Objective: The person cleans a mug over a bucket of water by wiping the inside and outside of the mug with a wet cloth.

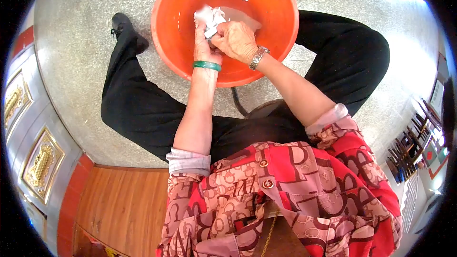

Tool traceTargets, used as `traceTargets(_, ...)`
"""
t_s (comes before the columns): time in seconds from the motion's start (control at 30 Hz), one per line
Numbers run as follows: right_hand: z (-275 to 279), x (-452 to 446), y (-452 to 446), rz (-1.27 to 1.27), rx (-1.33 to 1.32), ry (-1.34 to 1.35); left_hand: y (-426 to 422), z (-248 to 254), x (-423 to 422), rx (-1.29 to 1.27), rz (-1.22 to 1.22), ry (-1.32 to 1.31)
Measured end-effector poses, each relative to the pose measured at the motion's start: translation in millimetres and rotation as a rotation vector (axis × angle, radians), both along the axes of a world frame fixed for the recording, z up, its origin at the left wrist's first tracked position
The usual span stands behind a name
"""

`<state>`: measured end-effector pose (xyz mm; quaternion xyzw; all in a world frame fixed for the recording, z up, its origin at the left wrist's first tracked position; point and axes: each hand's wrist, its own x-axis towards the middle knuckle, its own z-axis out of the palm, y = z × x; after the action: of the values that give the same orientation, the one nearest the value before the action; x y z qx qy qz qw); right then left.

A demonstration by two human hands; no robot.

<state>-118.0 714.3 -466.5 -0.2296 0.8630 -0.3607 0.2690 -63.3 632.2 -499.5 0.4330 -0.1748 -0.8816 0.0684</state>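
An orange plastic basin (166,38) stands on the floor between the knees, with a little cloudy water (245,14) in its bottom. Over it, my left hand (202,43), with a green bangle at the wrist, is closed around a bunched white cloth (209,15). My right hand (236,42), wearing a metal watch (259,57), presses its curled fingers against the cloth's near side. A small pale block-like edge shows between the hands; whether it is folded cloth or a separate piece, I cannot make out. Some fingertips are hidden.
Speckled grey floor (78,66) surrounds the basin. Black-trousered legs (138,100) spread to both sides of it. Wooden boards (124,209) lie at lower left beside an ornate silver door (28,128). Dark chairs (407,154) stand far right.
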Motion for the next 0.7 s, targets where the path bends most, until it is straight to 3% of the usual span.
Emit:
traceTargets(0.1,11,3,1,0.097,0.115,0.146,-1,-18,0,-0.060,0.040,0.066)
traceTargets(0.27,9,-2,1,0.091,0.119,0.223,1,3,-2,-0.075,0.019,-0.036)
traceTargets(0.5,7,-23,-1,0.109,0.048,0.072,7,28,-4,-0.083,-0.007,0.192)
traceTargets(0.7,4,-12,8,0.194,0.002,-0.062,14,3,-1,-0.112,-0.007,0.066)
